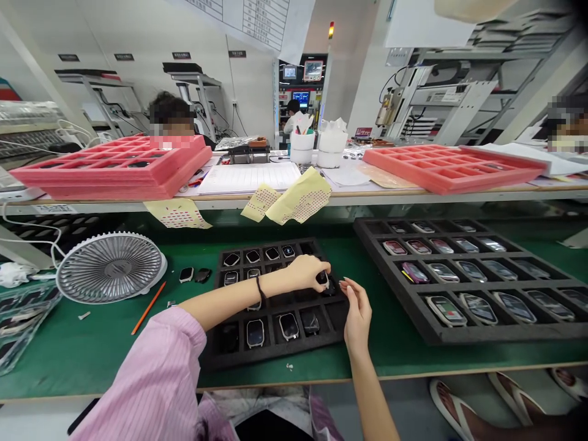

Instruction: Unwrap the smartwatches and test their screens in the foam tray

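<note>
My left hand [307, 274] reaches across a black foam tray [275, 350]. Its fingers close around a small dark smartwatch body [323, 280] above the tray's right columns; the fingers partly hide it. My right hand [358, 309] is beside the tray's right edge, fingers loosely curved and apart from the thumb, with nothing visible in them. Other strapless watch bodies lie in the tray's slots, among them one with a silver frame [289, 326] in the front row. Near the back, one watch [288, 251] has a lit screen.
A larger black tray of watches [432, 331] stands at right. A white fan [113, 267], an orange stick [147, 308] and two loose watch bodies [186, 274] lie left. Pink foam trays [105, 187] rest on the shelf above. A person [172, 116] sits behind it.
</note>
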A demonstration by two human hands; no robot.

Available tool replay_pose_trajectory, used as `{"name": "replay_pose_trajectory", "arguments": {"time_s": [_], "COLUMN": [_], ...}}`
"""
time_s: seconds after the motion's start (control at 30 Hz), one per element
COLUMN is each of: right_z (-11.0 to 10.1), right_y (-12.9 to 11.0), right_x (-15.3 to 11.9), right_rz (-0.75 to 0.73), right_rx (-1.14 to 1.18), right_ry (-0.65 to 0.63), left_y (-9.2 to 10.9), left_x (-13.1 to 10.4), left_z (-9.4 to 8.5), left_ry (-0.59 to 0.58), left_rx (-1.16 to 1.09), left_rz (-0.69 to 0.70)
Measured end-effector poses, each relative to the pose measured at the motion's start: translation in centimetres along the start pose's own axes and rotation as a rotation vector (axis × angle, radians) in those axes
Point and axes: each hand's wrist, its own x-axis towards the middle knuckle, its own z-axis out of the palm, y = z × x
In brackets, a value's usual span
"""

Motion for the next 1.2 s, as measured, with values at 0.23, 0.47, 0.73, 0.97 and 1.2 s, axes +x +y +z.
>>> {"name": "replay_pose_trajectory", "arguments": {"time_s": [0.23, 0.47, 0.73, 0.97, 1.2], "right_z": [-0.2, -0.1, -0.2, -0.2, -0.2], "right_y": [0.1, 0.1, 0.2, 0.1, 0.2], "right_x": [0.0, 0.1, -0.1, -0.1, -0.2], "right_rz": [0.009, -0.017, -0.037, -0.041, -0.071], "right_rx": [0.022, 0.031, 0.016, 0.058, 0.050], "right_ry": [0.015, 0.012, 0.005, 0.020, 0.031], "left_y": [1.4, 1.6, 2.1, 4.4, 5.5], "left_x": [3.0, 3.8, -0.4, -4.5, -3.6], "left_z": [1.3, 2.4, -0.9, 0.0, 2.2], "left_ry": [-0.121, -0.127, -0.040, -0.280, -0.391], "left_rx": [-0.008, 0.013, -0.100, -0.022, 0.086], "left_rz": [0.067, 0.036, -0.029, -0.035, -0.046]}}
